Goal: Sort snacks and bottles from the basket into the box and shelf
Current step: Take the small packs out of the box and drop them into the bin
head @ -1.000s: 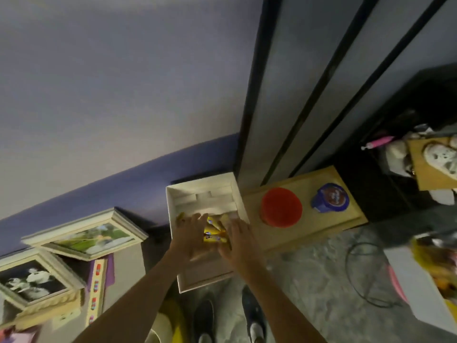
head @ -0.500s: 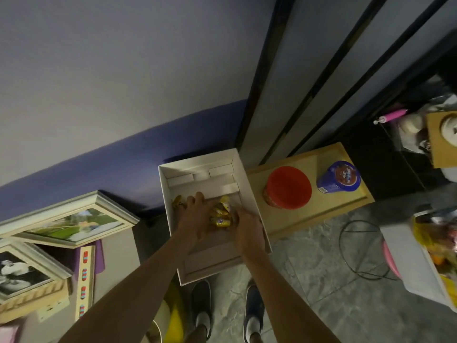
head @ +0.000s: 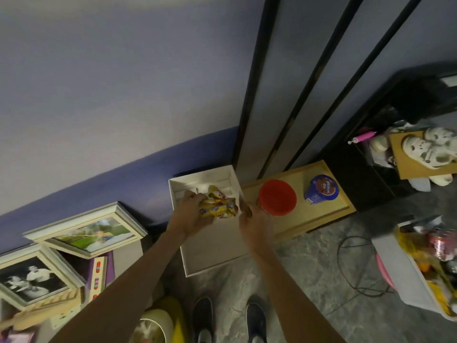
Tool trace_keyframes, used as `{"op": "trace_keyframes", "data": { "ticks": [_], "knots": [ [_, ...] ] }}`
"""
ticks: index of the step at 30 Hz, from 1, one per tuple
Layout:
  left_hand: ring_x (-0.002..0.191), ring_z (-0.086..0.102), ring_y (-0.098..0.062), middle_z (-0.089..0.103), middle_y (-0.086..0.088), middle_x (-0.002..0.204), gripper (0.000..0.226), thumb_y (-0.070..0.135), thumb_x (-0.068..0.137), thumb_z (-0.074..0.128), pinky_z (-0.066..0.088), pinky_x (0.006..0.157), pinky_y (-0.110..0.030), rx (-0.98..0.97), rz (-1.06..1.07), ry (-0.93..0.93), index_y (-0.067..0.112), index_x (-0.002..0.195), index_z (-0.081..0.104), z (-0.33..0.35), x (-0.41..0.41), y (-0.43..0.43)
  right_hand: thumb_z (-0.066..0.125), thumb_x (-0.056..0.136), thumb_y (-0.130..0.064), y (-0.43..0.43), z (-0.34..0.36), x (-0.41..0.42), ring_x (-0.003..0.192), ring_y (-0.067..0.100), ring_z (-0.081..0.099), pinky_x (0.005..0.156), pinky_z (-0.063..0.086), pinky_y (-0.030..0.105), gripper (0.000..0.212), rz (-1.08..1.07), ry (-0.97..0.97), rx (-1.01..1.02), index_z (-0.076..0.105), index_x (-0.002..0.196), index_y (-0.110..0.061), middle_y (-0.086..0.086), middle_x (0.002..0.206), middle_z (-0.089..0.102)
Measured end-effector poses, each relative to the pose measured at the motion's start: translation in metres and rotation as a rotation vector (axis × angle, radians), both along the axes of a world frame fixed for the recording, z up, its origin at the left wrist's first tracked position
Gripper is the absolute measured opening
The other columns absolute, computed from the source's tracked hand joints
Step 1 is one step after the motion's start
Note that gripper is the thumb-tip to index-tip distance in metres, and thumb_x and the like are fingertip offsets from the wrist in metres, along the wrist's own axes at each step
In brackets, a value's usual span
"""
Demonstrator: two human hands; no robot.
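A white box (head: 212, 253) lies open on the floor by the wall. My left hand (head: 190, 212) grips a bunch of yellow snack packets (head: 218, 206) over the box's far half. My right hand (head: 256, 220) is at the box's right wall, just right of the packets, with its fingers curled. Whether it holds anything is unclear. Right of the box is a low wooden shelf board (head: 309, 216) with a red-lidded jar (head: 277, 197) and a blue tub (head: 321, 189). The grey basket (head: 395, 266) at the right edge holds more snacks and a red can (head: 441, 245).
Framed pictures (head: 84, 231) lean against the wall on the left. A black cable (head: 351, 263) loops on the grey floor between the shelf board and the basket. A dark rack with white shoes (head: 430, 149) stands at the far right. My feet (head: 230, 320) are just in front of the box.
My left hand has gathered the yellow packets and shifted them toward the far part of the box. My right hand has drawn away from them to the box's right wall.
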State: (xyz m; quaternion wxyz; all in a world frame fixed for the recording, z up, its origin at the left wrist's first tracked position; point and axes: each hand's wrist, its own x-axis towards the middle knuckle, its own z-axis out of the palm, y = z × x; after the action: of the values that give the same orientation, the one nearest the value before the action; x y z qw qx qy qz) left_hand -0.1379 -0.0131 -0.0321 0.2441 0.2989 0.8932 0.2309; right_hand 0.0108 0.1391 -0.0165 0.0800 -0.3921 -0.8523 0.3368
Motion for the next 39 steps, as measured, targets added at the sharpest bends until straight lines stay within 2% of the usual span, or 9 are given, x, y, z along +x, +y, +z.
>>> {"op": "trace_keyframes", "data": {
  "ticks": [5, 10, 12, 15, 18, 23, 26, 33, 39],
  "knots": [
    [0.121, 0.059, -0.026, 0.047, -0.002, 0.146, 0.072, 0.052, 0.081, 0.085, 0.052, 0.106, -0.045, 0.070, 0.079, 0.094, 0.025, 0.143, 0.058, 0.062, 0.012, -0.015, 0.065, 0.105, -0.019, 0.002, 0.058, 0.016, 0.072, 0.003, 0.056, 0.063, 0.040, 0.010, 0.024, 0.004, 0.037, 0.052, 0.075, 0.126, -0.012, 0.001, 0.097, 0.076],
    [0.120, 0.060, -0.026, 0.043, -0.001, 0.147, 0.075, 0.054, 0.081, 0.087, 0.053, 0.104, -0.041, 0.124, 0.172, 0.158, 0.024, 0.144, 0.058, 0.129, 0.048, -0.037, 0.062, 0.107, -0.028, -0.003, 0.109, 0.039, 0.083, 0.019, 0.068, 0.075, 0.060, 0.037, 0.022, 0.051, 0.131, 0.097, 0.077, 0.115, -0.014, 0.002, 0.089, 0.076],
    [0.118, 0.062, -0.027, 0.046, -0.003, 0.146, 0.075, 0.051, 0.080, 0.089, 0.054, 0.104, -0.041, 0.143, 0.199, 0.177, 0.022, 0.143, 0.060, 0.150, 0.075, -0.058, 0.060, 0.107, -0.028, -0.014, 0.124, 0.054, 0.079, 0.022, 0.068, 0.072, 0.061, 0.043, 0.021, 0.074, 0.184, 0.106, 0.076, 0.108, -0.014, 0.003, 0.084, 0.074],
    [0.110, 0.067, -0.027, 0.048, -0.004, 0.138, 0.073, 0.047, 0.076, 0.093, 0.057, 0.097, -0.040, 0.159, 0.313, 0.265, 0.023, 0.138, 0.063, 0.190, 0.164, -0.124, 0.064, 0.105, -0.023, -0.050, 0.156, 0.119, 0.066, 0.024, 0.065, 0.056, 0.049, 0.031, 0.020, 0.198, 0.320, 0.117, 0.076, 0.102, -0.008, 0.009, 0.077, 0.073],
    [0.104, 0.067, -0.026, 0.051, -0.006, 0.134, 0.069, 0.042, 0.075, 0.094, 0.058, 0.091, -0.038, 0.167, 0.400, 0.335, 0.021, 0.133, 0.065, 0.201, 0.188, -0.176, 0.065, 0.104, -0.023, -0.092, 0.167, 0.128, 0.064, 0.022, 0.067, 0.053, 0.052, 0.032, 0.017, 0.281, 0.315, 0.123, 0.076, 0.100, -0.011, 0.006, 0.075, 0.073],
    [0.108, 0.066, -0.027, 0.049, -0.002, 0.136, 0.073, 0.050, 0.077, 0.091, 0.058, 0.092, -0.038, 0.143, 0.400, 0.343, 0.024, 0.137, 0.061, 0.205, 0.192, -0.181, 0.065, 0.102, -0.019, -0.093, 0.171, 0.129, 0.082, 0.028, 0.074, 0.066, 0.053, 0.029, 0.018, 0.278, 0.308, 0.093, 0.078, 0.113, -0.011, 0.007, 0.091, 0.079],
    [0.113, 0.065, -0.027, 0.049, -0.002, 0.138, 0.076, 0.053, 0.077, 0.090, 0.058, 0.096, -0.041, 0.144, 0.440, 0.331, 0.025, 0.140, 0.060, 0.209, 0.205, -0.198, 0.067, 0.104, -0.024, -0.111, 0.171, 0.133, 0.094, 0.035, 0.073, 0.078, 0.060, 0.039, 0.026, 0.289, 0.300, 0.097, 0.078, 0.121, -0.009, 0.013, 0.106, 0.080],
    [0.117, 0.065, -0.026, 0.049, -0.003, 0.142, 0.076, 0.051, 0.076, 0.091, 0.055, 0.102, -0.040, 0.109, 0.497, 0.288, 0.023, 0.140, 0.061, 0.197, 0.232, -0.299, 0.069, 0.103, -0.028, -0.216, 0.142, 0.131, 0.069, 0.017, 0.063, 0.056, 0.035, 0.013, 0.019, 0.334, 0.308, 0.016, 0.079, 0.104, -0.012, 0.006, 0.086, 0.077],
    [0.104, 0.065, -0.025, 0.053, -0.004, 0.134, 0.074, 0.048, 0.074, 0.093, 0.055, 0.095, -0.040, 0.084, 0.451, 0.245, 0.020, 0.137, 0.066, 0.145, 0.231, -0.366, 0.070, 0.101, -0.021, -0.298, 0.090, 0.138, 0.072, 0.030, 0.066, 0.066, 0.039, 0.029, 0.017, 0.315, 0.236, 0.033, 0.080, 0.106, -0.008, 0.013, 0.085, 0.077]
  ]
}}
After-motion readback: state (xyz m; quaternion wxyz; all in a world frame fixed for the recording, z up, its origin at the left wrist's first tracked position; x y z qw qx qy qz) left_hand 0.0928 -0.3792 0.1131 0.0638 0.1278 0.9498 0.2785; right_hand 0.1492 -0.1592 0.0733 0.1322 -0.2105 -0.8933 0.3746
